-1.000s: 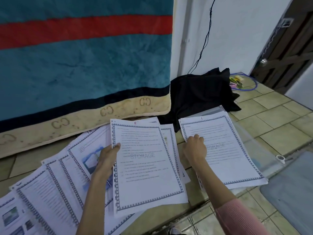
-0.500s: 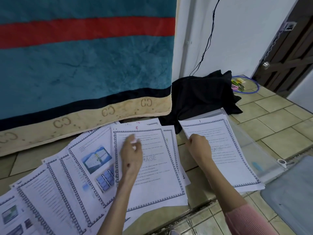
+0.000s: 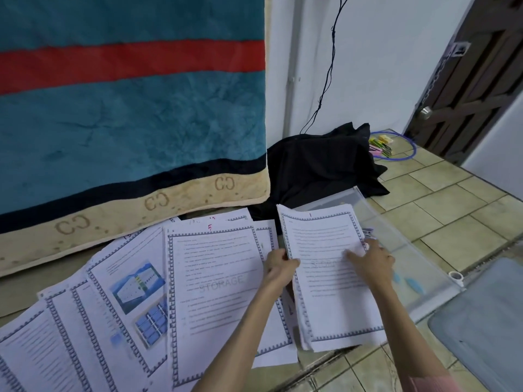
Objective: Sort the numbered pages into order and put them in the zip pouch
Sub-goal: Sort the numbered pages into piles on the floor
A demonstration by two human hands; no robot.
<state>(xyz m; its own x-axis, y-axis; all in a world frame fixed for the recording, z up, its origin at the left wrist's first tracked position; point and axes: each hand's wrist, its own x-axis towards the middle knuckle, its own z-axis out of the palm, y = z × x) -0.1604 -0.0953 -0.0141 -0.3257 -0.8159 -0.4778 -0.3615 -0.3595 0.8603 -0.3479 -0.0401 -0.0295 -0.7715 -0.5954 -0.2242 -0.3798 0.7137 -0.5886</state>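
A small stack of pages topped by the page marked 1 lies on the floor, partly over a clear zip pouch. My left hand grips the stack's left edge and lifts it a little. My right hand rests on top of the stack near its right edge, fingers spread. To the left, a page marked 5 tops a fan of other bordered pages, some with blue pictures.
A teal, red and beige blanket hangs just behind the pages. A black cloth lies behind the pouch, with a blue hoop and coloured clips farther back. A grey mat lies at right on the tiled floor.
My left hand left the page marked 5 and crossed right to grip the stack's left edge. My right hand slid from that left edge to the right side of the top page.
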